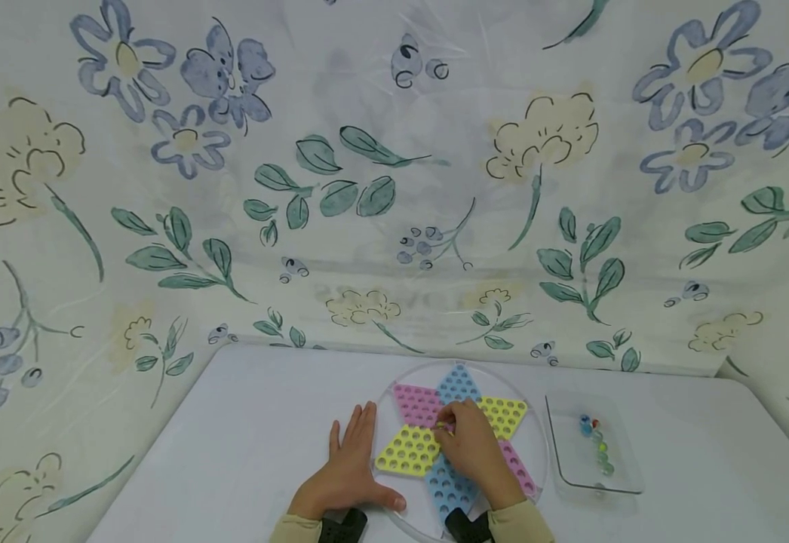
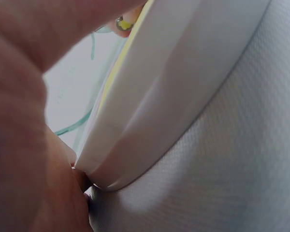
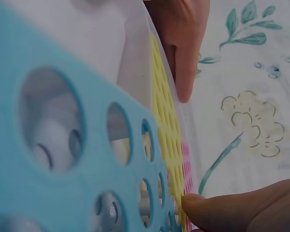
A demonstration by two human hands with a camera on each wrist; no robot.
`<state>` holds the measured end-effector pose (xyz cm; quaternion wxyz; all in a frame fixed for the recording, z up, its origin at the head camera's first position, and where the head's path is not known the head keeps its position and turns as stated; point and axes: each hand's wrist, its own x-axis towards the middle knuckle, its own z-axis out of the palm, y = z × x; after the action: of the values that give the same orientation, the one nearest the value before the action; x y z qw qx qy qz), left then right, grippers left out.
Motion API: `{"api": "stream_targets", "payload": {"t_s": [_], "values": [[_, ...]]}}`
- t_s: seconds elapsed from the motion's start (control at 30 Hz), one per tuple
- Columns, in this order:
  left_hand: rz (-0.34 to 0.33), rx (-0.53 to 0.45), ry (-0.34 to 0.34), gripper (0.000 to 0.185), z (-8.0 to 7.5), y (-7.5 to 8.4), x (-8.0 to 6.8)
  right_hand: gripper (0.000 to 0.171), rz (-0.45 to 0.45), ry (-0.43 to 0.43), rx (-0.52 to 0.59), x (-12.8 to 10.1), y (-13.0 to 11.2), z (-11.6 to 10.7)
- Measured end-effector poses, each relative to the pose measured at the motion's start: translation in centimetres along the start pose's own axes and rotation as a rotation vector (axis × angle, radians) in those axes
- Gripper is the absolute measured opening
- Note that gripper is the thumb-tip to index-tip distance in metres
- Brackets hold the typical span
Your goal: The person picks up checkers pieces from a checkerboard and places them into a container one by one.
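A round white Chinese checkers board [image 1: 403, 486] bears a star of pink, yellow and blue sections full of holes. Along its left edge, my left hand [image 1: 347, 475] rests with fingers spread and thumb at the rim; the left wrist view shows the white side wall [image 2: 150, 96] close by. My right hand [image 1: 474, 445] is over the star's middle, pinching a glass marble [image 2: 124, 23] with yellow in it between thumb and fingertips. The blue section [image 3: 94, 111] looms large in the right wrist view. Whether the marble touches a hole cannot be told.
Right of the board stands a clear plastic box [image 1: 628, 460] with several marbles [image 1: 602, 447] inside, blue, green and red-tinged. The white table [image 1: 259, 400] meets a flower-printed cloth [image 1: 381, 249] at its back edge.
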<state>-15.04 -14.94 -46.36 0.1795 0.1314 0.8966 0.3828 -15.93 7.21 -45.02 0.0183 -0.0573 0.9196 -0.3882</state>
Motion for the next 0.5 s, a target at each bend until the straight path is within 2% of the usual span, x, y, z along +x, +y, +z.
{"api": "stream_targets", "payload": {"t_s": [0.5], "values": [[0.007,-0.009,0.003,0.145,-0.02,-0.01,0.13,0.012,0.008,0.005,-0.018,0.16,-0.11,-0.23]]}}
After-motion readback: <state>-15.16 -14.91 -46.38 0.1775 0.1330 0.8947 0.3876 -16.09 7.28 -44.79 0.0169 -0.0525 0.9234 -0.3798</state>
